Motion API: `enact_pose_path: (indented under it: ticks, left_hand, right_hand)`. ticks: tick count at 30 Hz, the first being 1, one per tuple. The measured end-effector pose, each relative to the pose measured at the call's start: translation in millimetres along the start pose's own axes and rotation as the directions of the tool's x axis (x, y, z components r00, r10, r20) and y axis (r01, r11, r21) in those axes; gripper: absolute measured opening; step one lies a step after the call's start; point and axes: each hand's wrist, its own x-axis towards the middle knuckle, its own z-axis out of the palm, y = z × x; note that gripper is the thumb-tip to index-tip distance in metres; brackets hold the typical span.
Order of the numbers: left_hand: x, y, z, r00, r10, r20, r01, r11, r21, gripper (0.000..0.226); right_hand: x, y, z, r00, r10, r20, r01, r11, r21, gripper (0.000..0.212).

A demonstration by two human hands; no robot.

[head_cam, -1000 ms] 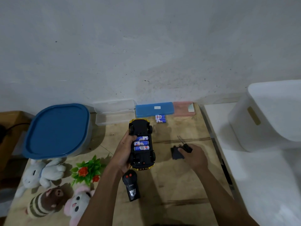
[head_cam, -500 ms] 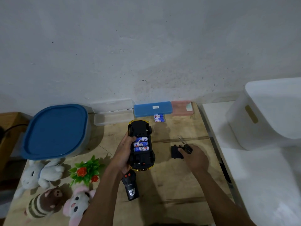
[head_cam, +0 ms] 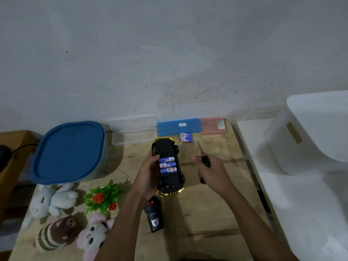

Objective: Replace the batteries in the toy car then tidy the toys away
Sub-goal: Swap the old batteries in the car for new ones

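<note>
The black and yellow toy car (head_cam: 165, 147) lies upside down above the wooden table (head_cam: 207, 213), gripped along its left side by my left hand (head_cam: 146, 178). Three blue batteries (head_cam: 167, 164) sit in its open compartment. To the car's right, my right hand (head_cam: 213, 169) holds a black-handled screwdriver (head_cam: 205, 160), whose shaft points up and left. A dark piece (head_cam: 202, 180), likely the battery cover, shows just under that hand. Loose blue batteries (head_cam: 186, 137) lie behind the car. The black remote (head_cam: 153, 215) lies below my left wrist.
A blue-lidded bin (head_cam: 69, 151) stands at back left. Clear (head_cam: 133, 132), blue (head_cam: 178, 127) and pink (head_cam: 212, 126) cases line the wall. Three plush toys (head_cam: 54, 198) (head_cam: 54, 234) (head_cam: 94, 236) and a plastic flower (head_cam: 103, 198) lie at front left. A white bin (head_cam: 310, 132) sits on the right.
My right hand has lifted off the table with the screwdriver in it and moved a little up toward the car. My left hand still holds the car.
</note>
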Motion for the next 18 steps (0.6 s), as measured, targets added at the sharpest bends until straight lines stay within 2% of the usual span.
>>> enact_pose_path:
  ticks: [3,10,18]
  left_hand:
    - [-0.9,2.7,3.2,0.998,0.054,0.042,-0.056,0.997,0.047,0.05]
    - [4.6,3.3,-0.3,0.989,0.118,0.092,-0.124,0.99,0.062,0.054]
    - [4.6,1.4,0.1,0.987,0.117,0.107,-0.125,0.99,0.07,0.053]
  right_hand:
    - [-3.7,-18.2,18.7,0.994,-0.025,0.108,0.024,1.0,0.012,0.015]
    - [0.7,-20.5,37.0,1.0,-0.009,0.016,0.011,0.996,-0.092,0.012]
    - [1.0,-19.1,40.7,0.999,0.037,0.004,-0.037,0.999,-0.04,0.009]
